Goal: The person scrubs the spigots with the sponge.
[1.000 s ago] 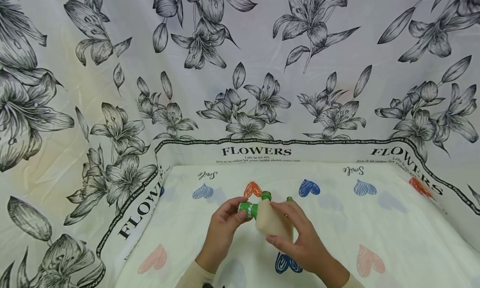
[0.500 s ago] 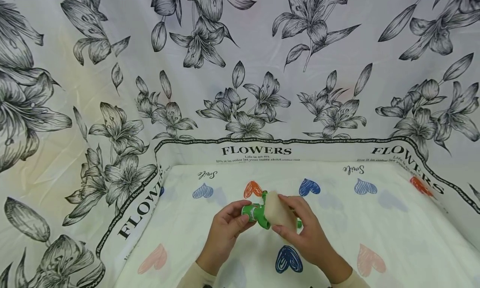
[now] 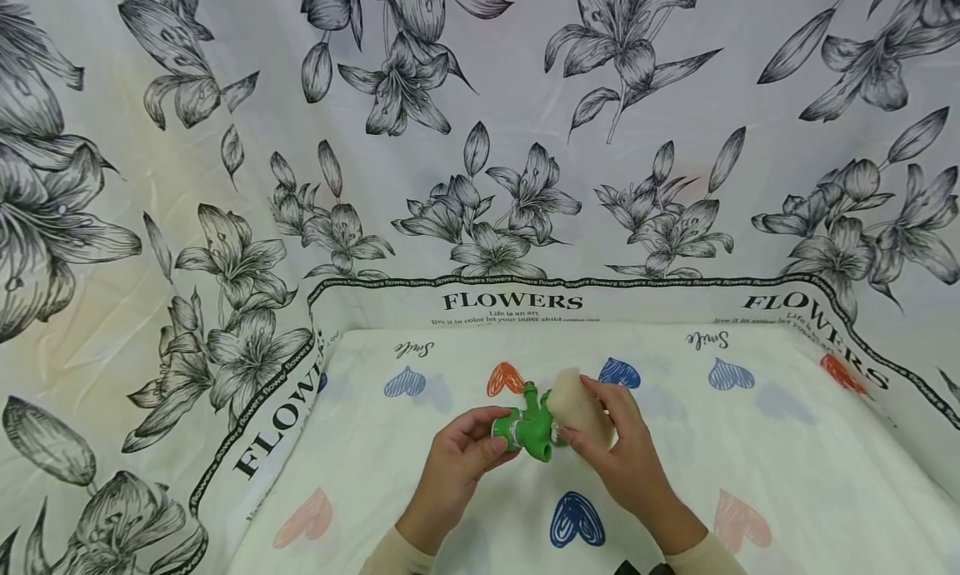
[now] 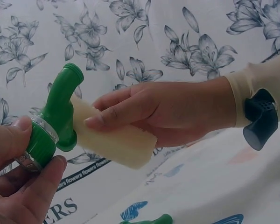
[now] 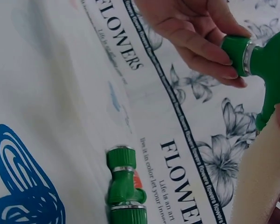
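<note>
My left hand (image 3: 467, 458) pinches the ribbed collar of a green tap-like pipe fitting (image 3: 534, 429) between thumb and fingers. The fitting has silver rings and short curved spouts, and it is held up above the cloth. A cream sponge block (image 3: 579, 410) is gripped in my right hand (image 3: 628, 446), thumb on the near face. In the left wrist view the sponge (image 4: 116, 140) is right up at the fitting's spout (image 4: 63, 93); whether they touch I cannot tell. On the cloth lies a second green fitting (image 5: 123, 186) with silver rings, mostly hidden behind the sponge in the head view.
A white cloth (image 3: 375, 475) printed with coloured hearts covers the work surface. Behind it and at the sides hang white curtains (image 3: 525, 58) with black lily drawings and a lettered border. A dark device (image 4: 261, 119) is strapped on the right wrist.
The sponge and my right hand have moved rightward off the held fitting, uncovering more of its green body and spouts. My left hand has shifted slightly right, keeping its grip on the collar.
</note>
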The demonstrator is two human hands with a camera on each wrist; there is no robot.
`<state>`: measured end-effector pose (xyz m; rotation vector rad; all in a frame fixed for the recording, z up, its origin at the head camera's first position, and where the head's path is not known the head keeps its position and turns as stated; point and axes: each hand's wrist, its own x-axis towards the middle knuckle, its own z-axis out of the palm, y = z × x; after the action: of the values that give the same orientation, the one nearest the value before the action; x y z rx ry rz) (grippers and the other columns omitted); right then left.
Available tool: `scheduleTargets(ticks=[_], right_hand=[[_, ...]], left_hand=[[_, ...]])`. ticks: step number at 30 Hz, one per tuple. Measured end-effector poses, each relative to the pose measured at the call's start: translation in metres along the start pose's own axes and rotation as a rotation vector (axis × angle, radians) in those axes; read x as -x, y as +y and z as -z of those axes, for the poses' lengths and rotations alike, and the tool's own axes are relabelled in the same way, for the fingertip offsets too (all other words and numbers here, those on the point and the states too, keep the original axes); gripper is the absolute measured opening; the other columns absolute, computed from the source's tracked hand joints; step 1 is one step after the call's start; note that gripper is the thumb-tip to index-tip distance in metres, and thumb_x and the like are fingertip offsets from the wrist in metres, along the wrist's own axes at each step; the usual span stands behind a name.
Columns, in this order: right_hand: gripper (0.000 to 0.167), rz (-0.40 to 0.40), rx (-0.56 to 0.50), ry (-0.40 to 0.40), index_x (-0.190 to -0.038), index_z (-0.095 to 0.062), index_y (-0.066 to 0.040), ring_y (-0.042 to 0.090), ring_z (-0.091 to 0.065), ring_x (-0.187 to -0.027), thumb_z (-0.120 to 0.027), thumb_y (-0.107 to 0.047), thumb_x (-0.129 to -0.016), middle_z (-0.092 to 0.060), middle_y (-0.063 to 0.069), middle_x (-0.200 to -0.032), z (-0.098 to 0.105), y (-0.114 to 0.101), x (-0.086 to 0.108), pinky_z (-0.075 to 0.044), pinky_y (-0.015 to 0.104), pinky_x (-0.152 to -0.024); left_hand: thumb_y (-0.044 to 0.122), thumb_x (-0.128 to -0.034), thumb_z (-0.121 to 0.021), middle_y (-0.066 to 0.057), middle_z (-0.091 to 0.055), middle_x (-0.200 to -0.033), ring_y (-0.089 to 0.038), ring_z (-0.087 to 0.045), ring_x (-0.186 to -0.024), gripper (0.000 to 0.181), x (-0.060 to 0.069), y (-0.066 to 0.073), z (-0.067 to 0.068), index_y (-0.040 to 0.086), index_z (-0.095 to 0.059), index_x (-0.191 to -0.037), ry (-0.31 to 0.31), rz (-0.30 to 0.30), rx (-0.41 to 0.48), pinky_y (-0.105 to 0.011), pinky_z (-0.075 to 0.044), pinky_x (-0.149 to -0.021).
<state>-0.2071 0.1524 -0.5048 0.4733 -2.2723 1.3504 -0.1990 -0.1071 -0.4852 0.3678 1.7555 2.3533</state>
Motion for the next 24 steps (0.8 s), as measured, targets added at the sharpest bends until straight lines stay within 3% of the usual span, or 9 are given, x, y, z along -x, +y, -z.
scheduleTargets(ticks=[5,13,17,24], right_hand=[[0.073,-0.012,-0.032,-0.006,-0.159,-0.055,-0.018,0.017,-0.055,-0.115,-0.088,-0.015,-0.094,-0.058,-0.001,-0.137,-0.004,0.002,0.004,-0.06,0.037,-0.088],[0.072,0.06,-0.018,-0.049,-0.158,-0.054,-0.021,0.017,-0.055,-0.124,-0.088,-0.016,-0.094,-0.057,-0.004,-0.14,-0.008,-0.009,0.008,-0.061,0.043,-0.099],[0.071,0.06,-0.077,-0.072,-0.157,-0.055,-0.023,0.019,-0.056,-0.123,-0.087,-0.016,-0.095,-0.057,-0.004,-0.14,-0.008,-0.015,0.01,-0.061,0.045,-0.096],[0.068,0.015,-0.195,-0.079,-0.156,-0.056,-0.026,0.021,-0.059,-0.12,-0.085,-0.012,-0.097,-0.058,-0.005,-0.14,-0.004,-0.019,0.01,-0.061,0.036,-0.093]], left_hand=[[0.004,-0.1026,-0.076,-0.023,-0.07,-0.129,-0.03,-0.073,-0.115,0.045,-0.001,-0.003,0.0,-0.013,-0.059,-0.14,0.016,-0.008,-0.015,-0.048,-0.06,-0.1],[0.006,-0.1025,-0.077,-0.021,-0.07,-0.131,-0.028,-0.073,-0.115,0.047,-0.004,-0.005,0.001,-0.013,-0.058,-0.142,0.054,-0.029,-0.02,-0.047,-0.06,-0.1],[0.006,-0.1032,-0.076,-0.021,-0.069,-0.133,-0.028,-0.073,-0.115,0.047,-0.005,-0.005,0.001,-0.012,-0.058,-0.142,0.067,-0.015,-0.014,-0.046,-0.06,-0.1],[0.007,-0.104,-0.076,-0.025,-0.067,-0.138,-0.029,-0.072,-0.119,0.044,-0.006,-0.005,0.0,-0.008,-0.061,-0.142,0.059,-0.004,-0.006,-0.046,-0.059,-0.101]])
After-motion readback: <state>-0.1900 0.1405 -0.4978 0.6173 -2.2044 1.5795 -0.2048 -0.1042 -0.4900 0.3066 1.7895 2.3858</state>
